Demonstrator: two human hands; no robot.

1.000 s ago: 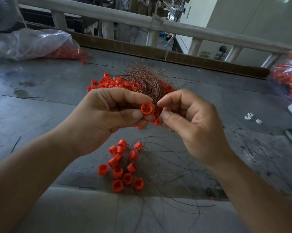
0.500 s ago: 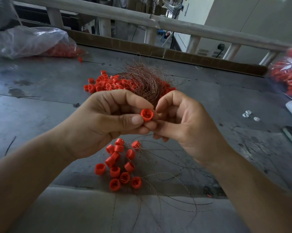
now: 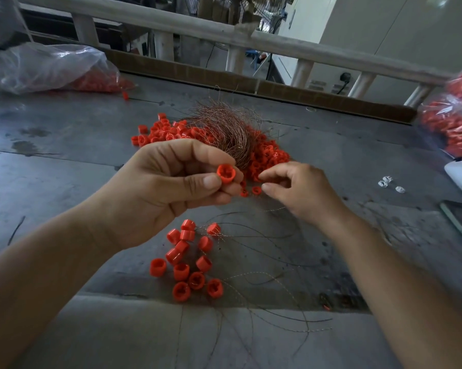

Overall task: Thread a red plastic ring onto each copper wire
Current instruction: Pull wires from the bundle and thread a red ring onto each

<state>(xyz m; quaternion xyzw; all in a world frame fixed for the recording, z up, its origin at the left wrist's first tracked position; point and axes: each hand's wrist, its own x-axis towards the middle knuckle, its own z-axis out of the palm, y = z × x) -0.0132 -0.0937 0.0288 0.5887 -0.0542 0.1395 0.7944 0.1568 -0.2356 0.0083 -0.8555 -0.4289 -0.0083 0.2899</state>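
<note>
Pinching fingers: thumb and forefinger of the left hand [image 3: 171, 193] grip one red ring [image 3: 226, 174], its open mouth turned toward the camera; the other fingers curl in beneath it.
Held ring's place: just in front of the copper wire bundle [image 3: 224, 126], on the person's side of it, lifted off the table [image 3: 64, 169].
Right fingers: thumb and forefinger of the right hand [image 3: 301, 193] bend with their tips close together. Whether a thin wire sits between them cannot be told; the remaining fingers are loosely curled.
Right hand's place: right of the bundle and nearer the person, over the near edge of the loose rings [image 3: 267, 155].
Loose rings: a red heap spread left and right of the bundle, partly under its strands.
Near cluster [image 3: 187, 259]: about a dozen red rings lying well in front of the bundle, below the left hand — thin wires [image 3: 264, 278] trail from among them to the right.
Left bag [image 3: 46, 65]: clear plastic with red rings inside, far left of the bundle.
Right bag [image 3: 453, 121]: clear, also with red rings inside, far right of the bundle.
White pieces [image 3: 387, 182]: three small ones, right of the bundle and well apart from it.
Railing [image 3: 278, 45]: pale bars beyond the bundle, along the table's far edge.
</note>
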